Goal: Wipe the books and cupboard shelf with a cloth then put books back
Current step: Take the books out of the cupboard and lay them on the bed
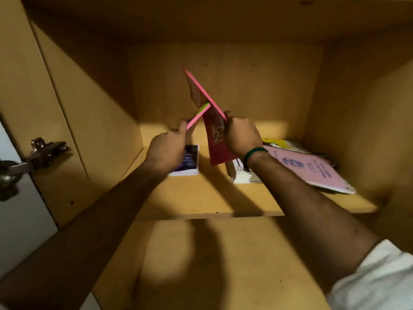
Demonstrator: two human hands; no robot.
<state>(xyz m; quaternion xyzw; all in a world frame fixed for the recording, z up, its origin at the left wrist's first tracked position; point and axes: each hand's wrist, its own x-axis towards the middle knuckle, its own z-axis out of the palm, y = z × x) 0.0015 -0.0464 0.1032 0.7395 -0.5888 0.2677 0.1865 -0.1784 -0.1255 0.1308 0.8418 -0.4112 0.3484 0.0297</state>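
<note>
Above the shelf (201, 198), both hands hold thin books upright. Left hand (166, 151) pinches a pink-edged book (197, 116) leaning toward two o'clock; right hand (242, 135) grips the red book (218, 142), its long axis toward eleven o'clock.

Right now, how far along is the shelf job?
Some books already lie on the shelf: a small dark book on the left, a white book and a pink booklet on the right. In hand: the left hand and right hand hold thin pink-edged books tilted against each other. No cloth is visible, so I cannot confirm any wiping. Those held books remain unplaced.
</note>
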